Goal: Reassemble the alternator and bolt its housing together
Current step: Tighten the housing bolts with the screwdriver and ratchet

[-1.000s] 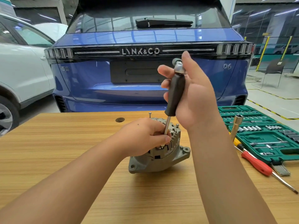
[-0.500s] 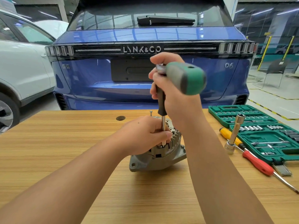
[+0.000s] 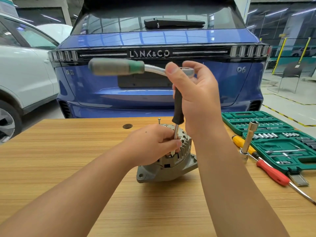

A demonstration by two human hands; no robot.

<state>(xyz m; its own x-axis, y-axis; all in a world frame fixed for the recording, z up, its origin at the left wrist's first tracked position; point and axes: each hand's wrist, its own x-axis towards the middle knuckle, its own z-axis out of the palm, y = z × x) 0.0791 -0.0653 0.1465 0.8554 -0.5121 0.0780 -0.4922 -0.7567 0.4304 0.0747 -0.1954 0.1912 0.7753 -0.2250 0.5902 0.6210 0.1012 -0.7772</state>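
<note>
Grey cast alternator [image 3: 168, 165] resting on wooden tabletop [image 3: 68, 159], directly beneath both hands. Left hand [image 3: 152, 145] curled over housing top, fingertips pinching lower metal shaft of socket extension [image 3: 177, 106] at a bolt. Right hand [image 3: 196, 98] above it, gripping black upper part of extension and ratchet head; ratchet handle [image 3: 116, 66], grey and green, blurred, pointing leftward past the right hand. Single bolt [image 3: 159, 120] standing upright just beyond the left hand. Right of the right forearm: green socket set case [image 3: 280, 142], open; upright socket wrench [image 3: 248, 141]; red-handled screwdriver [image 3: 273, 172]; yellow-handled screwdriver [image 3: 238, 141]. Blue car [image 3: 153, 93] behind the tabletop.
</note>
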